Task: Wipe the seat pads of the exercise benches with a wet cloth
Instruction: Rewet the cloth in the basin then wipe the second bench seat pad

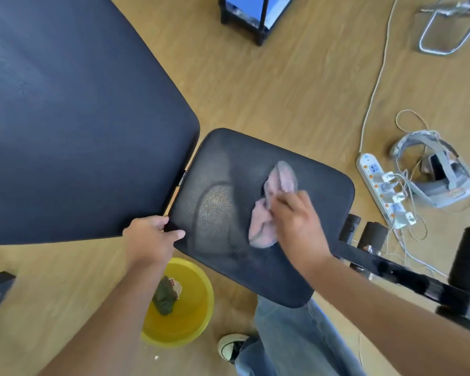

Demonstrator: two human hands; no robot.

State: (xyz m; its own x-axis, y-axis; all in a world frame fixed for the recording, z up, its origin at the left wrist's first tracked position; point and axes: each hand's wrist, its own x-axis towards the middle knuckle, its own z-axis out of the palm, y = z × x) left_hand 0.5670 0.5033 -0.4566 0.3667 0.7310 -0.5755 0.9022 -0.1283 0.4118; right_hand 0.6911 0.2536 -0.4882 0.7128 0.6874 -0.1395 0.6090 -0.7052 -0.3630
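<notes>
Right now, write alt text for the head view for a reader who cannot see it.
Seen from above, a person's right hand presses a pink cloth onto a black bench seat pad while the left hand grips the pad's near corner. A yellow basin holding a dark rag sits on the wooden floor below.

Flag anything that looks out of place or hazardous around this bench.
The power strip lies on the floor beside the bench amid tangled cables, while a yellow basin of water sits under the seat pad. Wet wiping near live plugs seems risky.
</notes>
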